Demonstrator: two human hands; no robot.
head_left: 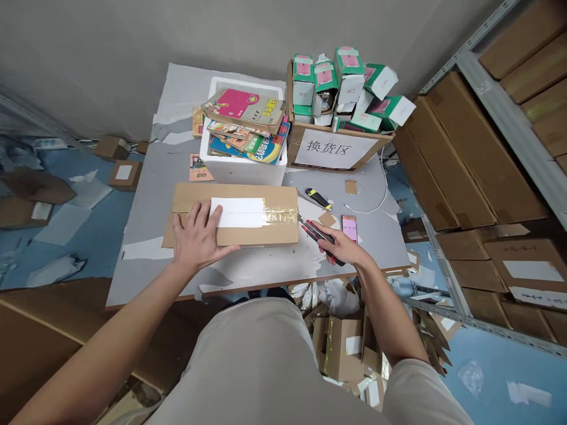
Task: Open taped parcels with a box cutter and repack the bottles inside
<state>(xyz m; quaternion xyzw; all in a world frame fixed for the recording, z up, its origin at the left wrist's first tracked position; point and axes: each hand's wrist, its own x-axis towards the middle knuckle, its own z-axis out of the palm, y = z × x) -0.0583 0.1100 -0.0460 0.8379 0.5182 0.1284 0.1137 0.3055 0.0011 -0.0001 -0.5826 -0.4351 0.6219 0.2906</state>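
A long brown cardboard box (248, 236) lies flat on the table, with clear tape along its middle and a white label (237, 212) on top. My left hand (197, 233) rests flat on the left part of the box, fingers spread and thumb pointing right. In my right hand (339, 242) is a black and red box cutter (316, 232), its tip at the taped right end of the box. Whether the blade cuts into the tape is too small to tell. A second cutter, black and yellow (318, 199), lies behind it, near a phone (349, 228).
At the back of the table (155, 171), a white foam box (243, 172) holds several books (248, 112). Beside it stands a carton (295, 133) full of green and white boxes (349, 82). A white cable (384, 189) curls at right. Shelves (465, 265) with cartons stand right; cardboard litters the floor.
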